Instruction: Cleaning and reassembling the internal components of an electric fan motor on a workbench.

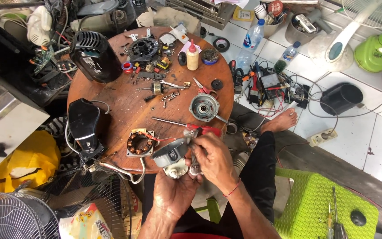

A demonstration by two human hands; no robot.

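the round brown wooden desk (124, 106) carries a copper-wound stator (139, 143), a grey motor housing (204, 107), red-handled scissors (203, 87), a small glue bottle (192, 56), loose screws (169, 96) and a black fan casing (94, 55)

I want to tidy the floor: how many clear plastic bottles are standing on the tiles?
2. The taller bottle stands just beyond the round table's far right edge; the smaller bottle stands to its right. Clutter may hide others.
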